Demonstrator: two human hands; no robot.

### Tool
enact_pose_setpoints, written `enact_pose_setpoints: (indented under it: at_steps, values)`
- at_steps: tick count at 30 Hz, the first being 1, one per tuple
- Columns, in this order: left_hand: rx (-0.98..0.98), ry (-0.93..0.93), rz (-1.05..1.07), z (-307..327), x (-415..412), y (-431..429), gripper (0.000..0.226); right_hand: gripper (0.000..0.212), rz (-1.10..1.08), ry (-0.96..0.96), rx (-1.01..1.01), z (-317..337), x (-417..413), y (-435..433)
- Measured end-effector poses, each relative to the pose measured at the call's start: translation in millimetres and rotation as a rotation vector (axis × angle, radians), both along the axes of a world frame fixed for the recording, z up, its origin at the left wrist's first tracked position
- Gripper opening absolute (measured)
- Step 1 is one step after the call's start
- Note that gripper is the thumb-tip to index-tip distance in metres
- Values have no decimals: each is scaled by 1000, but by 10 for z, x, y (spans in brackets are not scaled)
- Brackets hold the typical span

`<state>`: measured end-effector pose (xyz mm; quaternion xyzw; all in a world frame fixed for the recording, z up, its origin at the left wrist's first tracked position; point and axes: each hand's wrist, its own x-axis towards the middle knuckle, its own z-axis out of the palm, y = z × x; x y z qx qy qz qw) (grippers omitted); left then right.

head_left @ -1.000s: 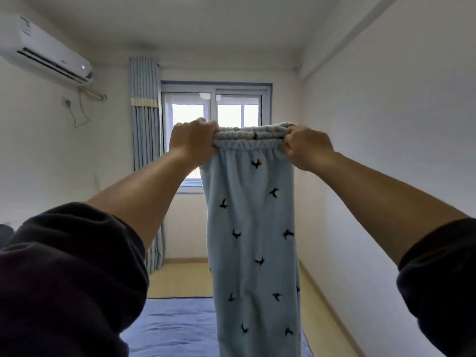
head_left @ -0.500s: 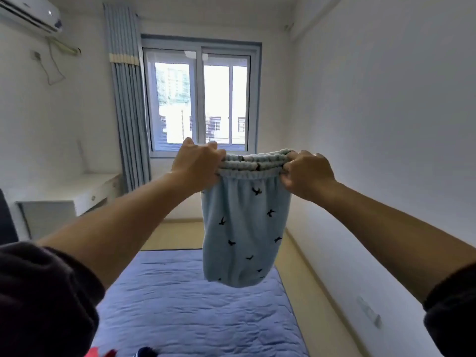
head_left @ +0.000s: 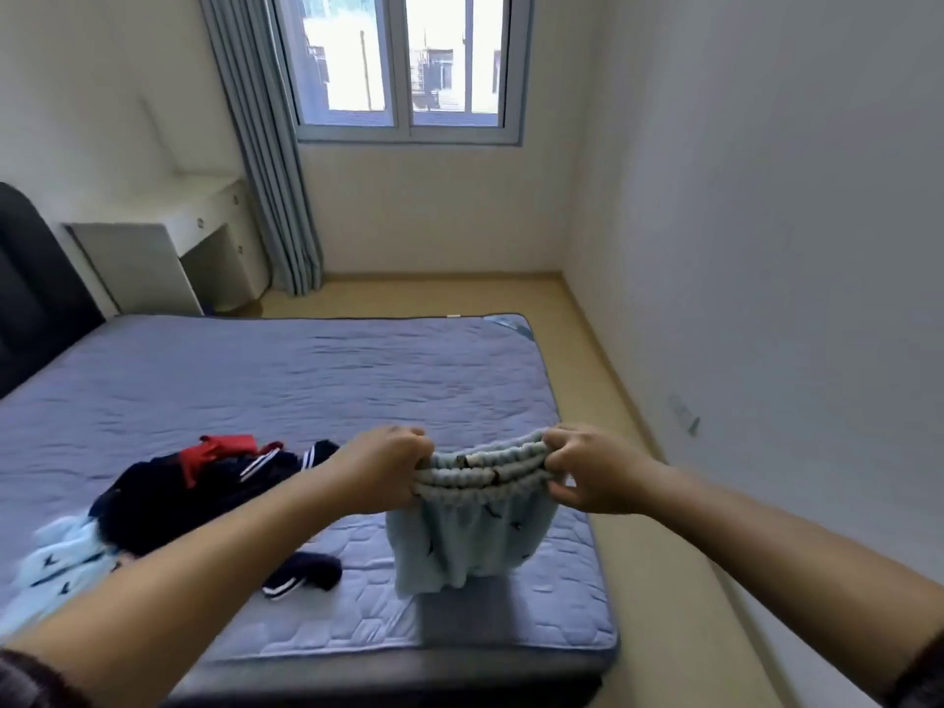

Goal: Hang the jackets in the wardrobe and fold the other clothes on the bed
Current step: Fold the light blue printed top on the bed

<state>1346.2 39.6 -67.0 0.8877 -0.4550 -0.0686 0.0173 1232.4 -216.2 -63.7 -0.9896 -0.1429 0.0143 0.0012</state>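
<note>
Light blue fleece trousers (head_left: 472, 544) with small dark bird marks hang by their elastic waistband above the near right part of the bed (head_left: 306, 385). My left hand (head_left: 380, 467) grips the waistband's left end and my right hand (head_left: 587, 467) grips its right end. The trouser legs drop down and bunch on the blue-grey mattress cover. A heap of dark navy and red clothes (head_left: 204, 482) lies on the bed to the left. A second light blue garment (head_left: 56, 559) with the same marks lies at the far left.
A dark headboard (head_left: 30, 278) stands at the left, with a white desk (head_left: 173, 247) and grey curtain (head_left: 270, 161) behind. The window (head_left: 403, 63) is at the back. A strip of wooden floor (head_left: 613, 390) runs between bed and right wall.
My hands have come down from head height to just above the bed with the trousers, whose legs now rest bunched on the mattress. My view has tilted down, showing the clothes heap.
</note>
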Motion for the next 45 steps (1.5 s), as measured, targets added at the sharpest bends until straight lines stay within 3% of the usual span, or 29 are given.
enact_pose_setpoints:
  at_steps: [4,11,16,20,25,29,31,35,40,43,45]
  values:
    - [20,223,-28,-379,-283,137,32,24,19,230,140,-313,-236,64]
    - [-32,326,53,-927,-189,166,45,28,-36,360,233,-894,-139,60]
    - [-110,510,222,-1345,302,109,39,38,-114,404,339,-1293,345,-33]
    - [-139,691,273,-1732,831,0,35,34,-205,470,429,-1691,869,-159]
    - [-122,906,369,-2287,1412,-185,45,35,-293,569,501,-2313,1414,-246]
    - [-310,1129,539,-2847,1727,-284,27,21,-433,476,705,-2923,1676,-290]
    - [-452,1216,689,-3195,1827,-354,24,24,-545,380,821,-3264,1811,-298]
    - [-632,1184,829,-4051,2062,-624,21,41,-791,206,1039,-4064,2268,-380]
    - [-757,1029,978,-5110,2610,-1034,17,75,-1082,216,1473,-5053,3050,-644]
    - [-792,908,1007,-5704,2980,-1205,11,75,-1171,184,1538,-5650,3462,-758]
    - [-722,875,1029,-6098,3138,-1270,15,58,-1198,276,1434,-6039,3625,-766]
